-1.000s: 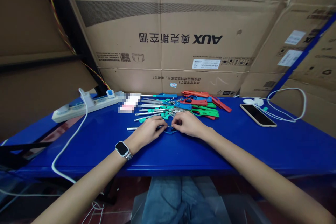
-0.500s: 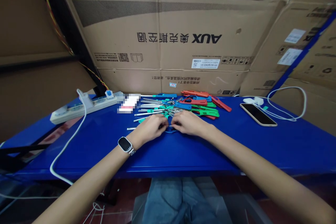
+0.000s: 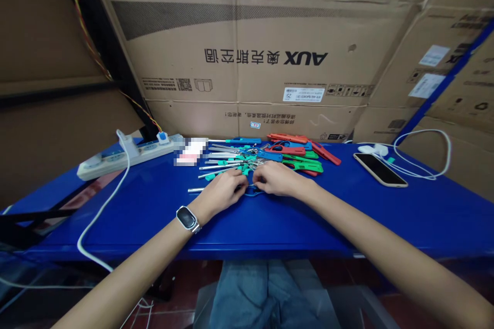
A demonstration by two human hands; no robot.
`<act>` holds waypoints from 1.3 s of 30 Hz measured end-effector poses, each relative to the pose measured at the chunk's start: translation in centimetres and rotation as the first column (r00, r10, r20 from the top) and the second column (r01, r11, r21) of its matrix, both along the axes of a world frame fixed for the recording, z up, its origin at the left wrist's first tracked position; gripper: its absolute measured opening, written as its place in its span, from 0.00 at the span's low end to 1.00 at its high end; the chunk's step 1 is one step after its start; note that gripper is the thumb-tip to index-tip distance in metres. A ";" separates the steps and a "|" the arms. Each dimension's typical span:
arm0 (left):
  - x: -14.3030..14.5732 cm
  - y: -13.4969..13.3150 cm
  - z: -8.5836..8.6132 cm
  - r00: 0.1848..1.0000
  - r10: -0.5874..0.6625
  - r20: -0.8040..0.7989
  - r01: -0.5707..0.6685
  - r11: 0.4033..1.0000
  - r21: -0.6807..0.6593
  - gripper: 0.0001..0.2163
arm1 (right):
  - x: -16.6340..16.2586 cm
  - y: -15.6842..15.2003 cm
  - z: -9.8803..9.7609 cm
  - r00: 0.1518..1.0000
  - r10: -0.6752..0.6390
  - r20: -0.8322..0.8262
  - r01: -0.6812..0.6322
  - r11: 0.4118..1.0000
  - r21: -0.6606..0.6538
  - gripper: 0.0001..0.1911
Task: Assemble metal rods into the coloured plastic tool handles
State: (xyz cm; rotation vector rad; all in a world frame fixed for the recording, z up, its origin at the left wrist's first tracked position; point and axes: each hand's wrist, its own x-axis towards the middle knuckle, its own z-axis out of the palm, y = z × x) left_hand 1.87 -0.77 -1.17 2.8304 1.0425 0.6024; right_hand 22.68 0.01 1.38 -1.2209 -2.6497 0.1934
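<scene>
The blue table top is smooth and glossy. The slim tool with a bright metal rod and blue plastic loop gleams along its shaft; the heap of red, green and blue handles is satin plastic. The brown cardboard boxes are matt and creased, the black phone screen glassy, the white power strip dull plastic, the watch band polished metal.

Pixelated patch unreadable, blue piece mostly hidden under the fingers, grip on it too small to tell
</scene>
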 end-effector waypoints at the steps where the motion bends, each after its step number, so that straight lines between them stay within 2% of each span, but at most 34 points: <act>1: -0.1 0.1 0.0 1.000 -0.006 -0.009 0.006 1.000 0.009 0.07 | 0.0 0.2 -0.1 1.000 -0.011 -0.026 0.010 0.999 -0.033 0.07; 5: -0.8 0.5 0.0 0.997 -0.067 -0.048 0.069 0.997 0.032 0.09 | 0.2 1.0 -0.6 0.985 -0.055 -0.162 0.018 0.976 -0.217 0.07; 8: -1.2 0.4 0.4 0.989 -0.083 -0.122 0.089 0.995 0.045 0.11 | 0.2 1.2 -0.8 0.977 -0.070 -0.200 0.018 0.968 -0.249 0.07; 12: -1.4 -0.3 0.8 0.973 -0.079 -0.217 0.097 0.993 0.073 0.12 | 0.1 0.6 -0.9 0.980 -0.077 -0.185 0.045 0.984 -0.172 0.08; 14: -1.4 -0.6 0.6 0.976 -0.099 -0.196 0.117 0.990 0.080 0.13 | 0.2 0.2 -1.1 0.981 -0.065 -0.183 0.044 0.992 -0.116 0.07; 17: -1.4 -1.1 0.1 0.988 -0.088 -0.129 0.100 0.991 0.093 0.13 | 0.5 -0.6 -1.4 0.988 0.004 -0.154 0.002 0.999 0.038 0.06; 19: -1.3 -1.3 -0.2 0.993 -0.066 -0.103 0.077 0.991 0.111 0.13 | 0.8 -1.2 -1.6 0.991 0.059 -0.121 -0.043 0.990 0.135 0.08; 22: -1.2 -1.4 -0.5 0.994 -0.049 -0.101 0.062 0.990 0.129 0.12 | 1.2 -2.1 -1.7 0.992 0.099 -0.071 -0.083 0.975 0.205 0.11; 28: -1.1 -1.6 -0.2 0.995 -0.027 -0.096 0.037 0.994 0.106 0.10 | 1.2 -3.9 -1.5 0.997 0.061 0.041 -0.069 0.970 0.235 0.16; 32: -1.3 -1.5 -0.1 0.994 -0.034 -0.100 0.043 0.995 0.090 0.10 | 0.9 -4.2 -1.2 0.998 0.031 0.050 -0.041 0.977 0.209 0.16; 36: -1.8 -1.1 0.0 0.993 -0.046 -0.105 0.056 0.994 0.092 0.09 | 0.5 -2.4 -0.7 1.000 0.000 0.015 -0.003 0.980 0.201 0.14; 39: -2.0 -1.1 0.1 0.996 -0.059 -0.066 0.065 0.994 0.091 0.10 | -0.3 -0.2 0.0 0.997 -0.026 0.069 0.011 0.977 0.212 0.15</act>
